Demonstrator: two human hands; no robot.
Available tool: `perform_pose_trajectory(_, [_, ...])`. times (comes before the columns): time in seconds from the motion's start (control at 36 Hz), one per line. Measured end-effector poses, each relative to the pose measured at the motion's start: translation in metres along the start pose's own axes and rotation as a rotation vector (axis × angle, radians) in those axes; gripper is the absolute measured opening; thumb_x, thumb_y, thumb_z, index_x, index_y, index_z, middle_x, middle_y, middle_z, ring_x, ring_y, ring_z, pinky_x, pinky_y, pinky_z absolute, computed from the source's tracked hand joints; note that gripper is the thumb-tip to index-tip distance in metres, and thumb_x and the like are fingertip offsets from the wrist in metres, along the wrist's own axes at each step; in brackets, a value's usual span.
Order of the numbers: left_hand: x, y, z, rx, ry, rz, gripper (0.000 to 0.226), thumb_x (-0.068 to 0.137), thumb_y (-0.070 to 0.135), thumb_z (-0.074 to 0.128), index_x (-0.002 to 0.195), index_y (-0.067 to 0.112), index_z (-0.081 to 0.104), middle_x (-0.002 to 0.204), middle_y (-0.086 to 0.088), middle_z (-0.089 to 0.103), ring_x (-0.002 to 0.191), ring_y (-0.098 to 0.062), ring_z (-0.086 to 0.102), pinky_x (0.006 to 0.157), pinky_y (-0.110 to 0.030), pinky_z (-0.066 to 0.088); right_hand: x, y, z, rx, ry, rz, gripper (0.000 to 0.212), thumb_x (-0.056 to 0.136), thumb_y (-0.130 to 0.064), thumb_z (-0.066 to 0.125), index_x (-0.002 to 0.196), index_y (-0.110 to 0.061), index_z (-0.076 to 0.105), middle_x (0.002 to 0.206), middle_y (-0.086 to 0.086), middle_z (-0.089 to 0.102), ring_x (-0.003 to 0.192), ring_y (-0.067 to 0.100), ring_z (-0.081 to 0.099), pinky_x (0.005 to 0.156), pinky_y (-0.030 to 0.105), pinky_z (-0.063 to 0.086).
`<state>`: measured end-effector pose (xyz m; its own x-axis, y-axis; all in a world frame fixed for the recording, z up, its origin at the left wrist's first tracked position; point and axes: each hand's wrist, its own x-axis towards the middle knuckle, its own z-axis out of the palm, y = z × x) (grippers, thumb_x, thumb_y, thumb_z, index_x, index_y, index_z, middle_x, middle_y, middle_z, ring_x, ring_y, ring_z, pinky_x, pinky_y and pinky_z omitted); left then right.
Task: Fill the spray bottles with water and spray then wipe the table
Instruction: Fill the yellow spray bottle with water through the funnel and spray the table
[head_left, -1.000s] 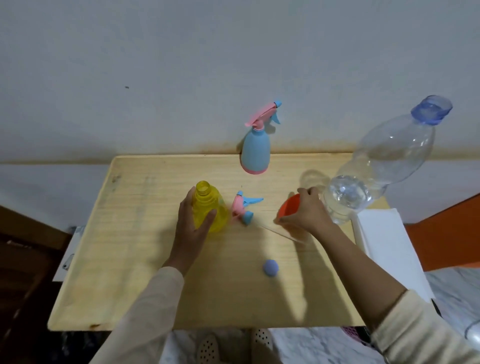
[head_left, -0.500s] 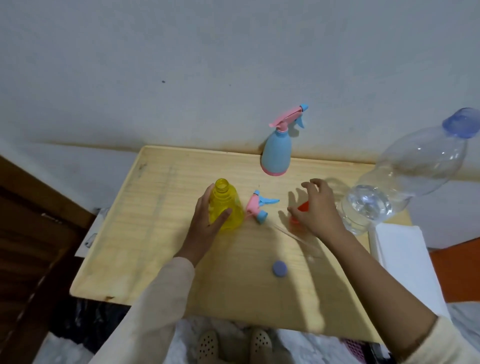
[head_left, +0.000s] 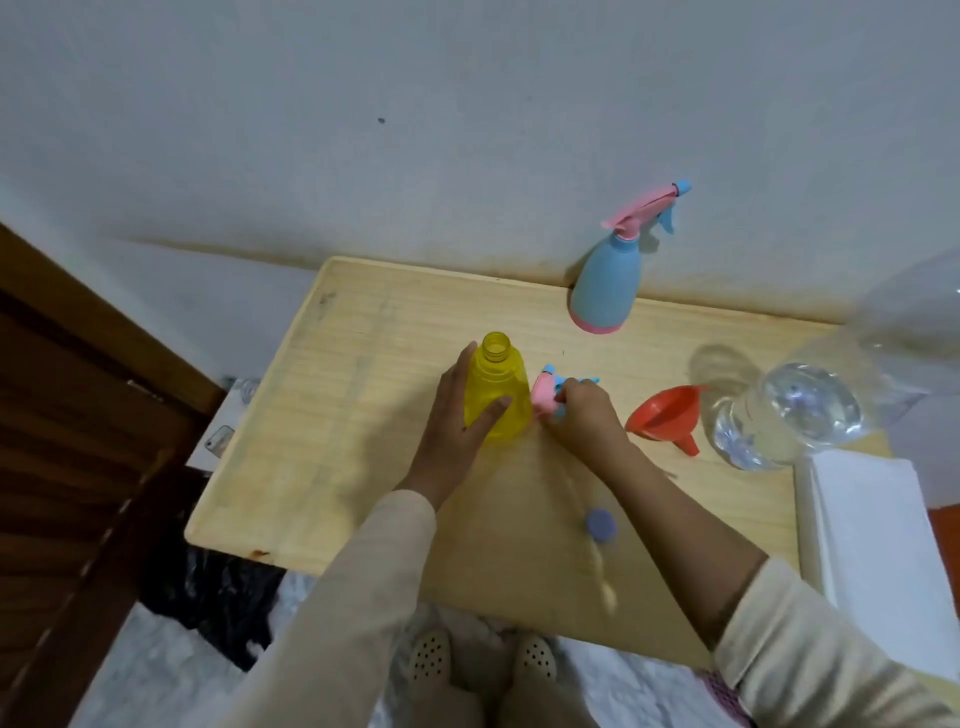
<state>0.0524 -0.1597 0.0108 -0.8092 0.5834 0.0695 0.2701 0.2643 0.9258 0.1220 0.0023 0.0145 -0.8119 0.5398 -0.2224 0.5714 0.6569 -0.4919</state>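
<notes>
While wrapping the left hand (head_left: 452, 423) round the yellow spray bottle (head_left: 498, 376), thumb across the near face and fingers along the left side, holds it upright on the table (head_left: 353, 415), a little left of centre, neck uncapped and open. Pinches the pink-and-blue spray head (head_left: 543, 395) with the curled fingers of the right hand (head_left: 587, 421), just right of the bottle; touching its side or a hair apart, cannot tell which. Hides most of the trigger under those fingers.

From the head toward the near edge: a pale dip tube (head_left: 605, 587), blurred, running past a small round blue cap (head_left: 601, 525) lying flat just beside the right forearm.

Right of the hands and apart from them: an orange funnel (head_left: 662, 415) on its side, spout pointing near and right, just beside a large clear water bottle (head_left: 789, 415), partly filled, its upper part cut off by the right edge of the view.

At the far edge, against the wall (head_left: 467, 156): a blue spray bottle (head_left: 605, 286) with pink base and its own head fitted, upright, well apart from the yellow one.

At the table's right end: a white folded stack (head_left: 878, 545), cloth or paper, cannot tell which.

Left of the table: dark wooden furniture (head_left: 78, 441). Below the near edge: two feet in pale perforated slippers (head_left: 431, 660).
</notes>
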Motion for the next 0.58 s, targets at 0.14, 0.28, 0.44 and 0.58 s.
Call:
perform_pose_trajectory(0.14, [0.001, -0.001, -0.002, -0.017, -0.006, -0.016, 0.070, 0.084, 0.049, 0.060, 0.144, 0.041, 0.024, 0.135, 0.012, 0.039, 0.130, -0.004, 0.038, 0.112, -0.039, 0.034, -0.002, -0.013, -0.043, 0.373, 0.221, 0.061, 0.022, 0.081, -0.015, 0.068, 0.097, 0.000, 0.064, 0.091, 0.012, 0.063, 0.083, 0.024, 0.054, 0.061, 0.023, 0.026])
perform_pose_trajectory(0.28, [-0.001, 0.004, -0.003, -0.037, -0.014, -0.014, 0.073, 0.078, 0.060, 0.055, 0.142, 0.043, 0.024, 0.135, 0.011, 0.038, 0.124, 0.001, 0.037, 0.109, -0.033, 0.034, -0.008, -0.049, -0.100, 0.814, 0.327, 0.002, 0.016, 0.088, -0.018, 0.063, 0.102, -0.009, 0.064, 0.092, 0.005, 0.063, 0.087, 0.016, 0.056, 0.077, 0.029, 0.044])
perform_pose_trajectory(0.44, [0.000, 0.008, -0.004, -0.042, -0.035, -0.023, 0.083, 0.074, 0.064, 0.054, 0.145, 0.034, 0.025, 0.141, 0.005, 0.037, 0.124, 0.002, 0.035, 0.104, -0.023, 0.028, -0.024, -0.094, -0.147, 1.195, 0.373, -0.195, 0.019, 0.091, -0.014, 0.060, 0.108, -0.008, 0.059, 0.108, 0.015, 0.064, 0.100, 0.016, 0.061, 0.088, 0.024, 0.049])
perform_pose_trajectory(0.58, [0.002, 0.011, -0.007, -0.042, -0.055, -0.042, 0.087, 0.073, 0.063, 0.055, 0.147, 0.028, 0.026, 0.140, 0.004, 0.039, 0.127, -0.004, 0.037, 0.106, -0.023, 0.029, -0.032, -0.122, -0.162, 1.361, 0.369, -0.320, 0.017, 0.080, -0.026, 0.066, 0.096, -0.022, 0.062, 0.104, 0.009, 0.067, 0.102, 0.017, 0.062, 0.094, 0.031, 0.049])
